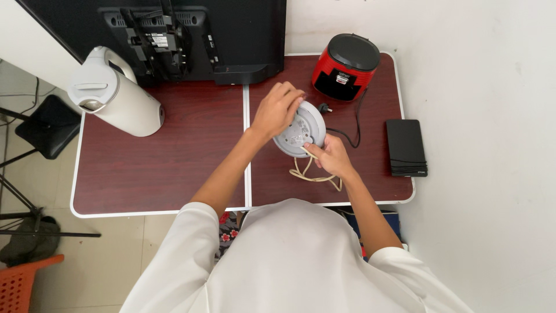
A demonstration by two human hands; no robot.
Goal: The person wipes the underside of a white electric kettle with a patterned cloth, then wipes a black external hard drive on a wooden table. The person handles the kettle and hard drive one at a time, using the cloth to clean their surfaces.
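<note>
**Kettle base in both hands, cord hanging loose**

Nearest me, low in the frame, is my white shirt point(301, 261), and my two bare forearms reach up from it toward the middle of the picture. My right hand point(331, 157) sits just right of centre, its fingers pinched together on a cream cord point(313, 174) where it meets the base; the rest of the cord loops down onto the table point(162, 174) below my hand. My left hand point(278, 110) is just above, fingers curled and clamped over the upper edge of the round grey base point(301, 130), which I hold tilted with its underside facing me, at the centre of the frame over the seam in the dark red tabletop.

Further out, at right, a flat black box point(406, 146) lies near the table's edge. Above it, upper right of centre, stands a red and black cooker point(346, 66), its black lead point(347, 130) trailing down to a plug beside the base. At upper left a white kettle point(113, 93) stands, well apart from my hands. Along the top is the back of a black screen point(191, 37).
</note>
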